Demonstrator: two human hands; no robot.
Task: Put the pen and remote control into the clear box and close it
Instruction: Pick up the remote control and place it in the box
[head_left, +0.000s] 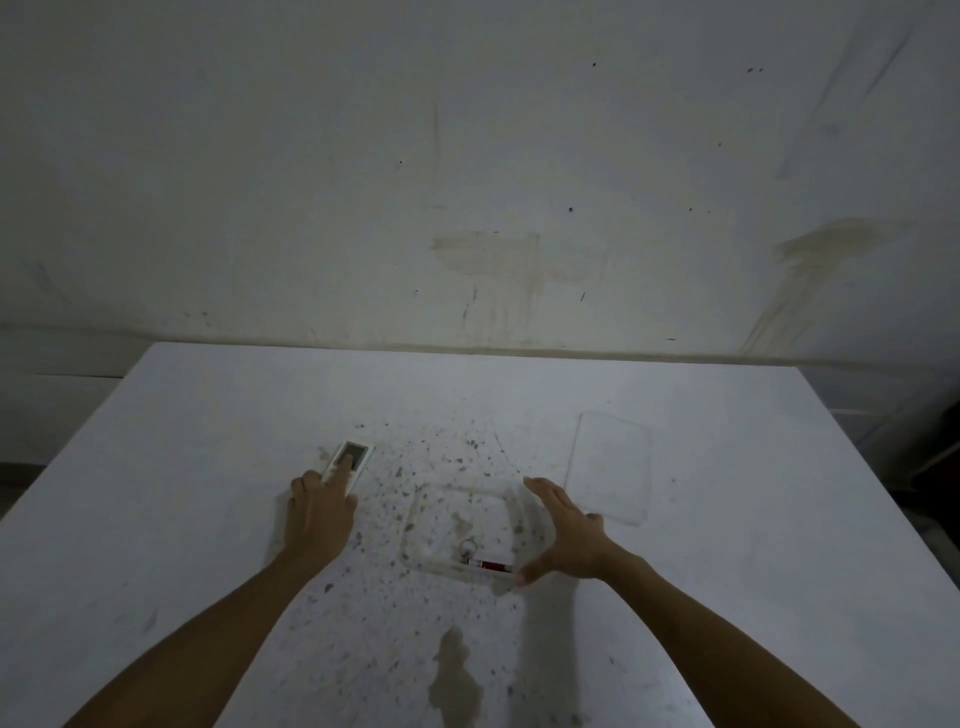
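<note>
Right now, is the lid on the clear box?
No, the lid lies flat on the table, to the right of the open clear box.

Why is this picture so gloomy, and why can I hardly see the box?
Head view: dim, flat light with soft grain; the wide lens bows the table edges. The clear box and its lid show only as faint outlines, while the red pen inside stands out.
</note>
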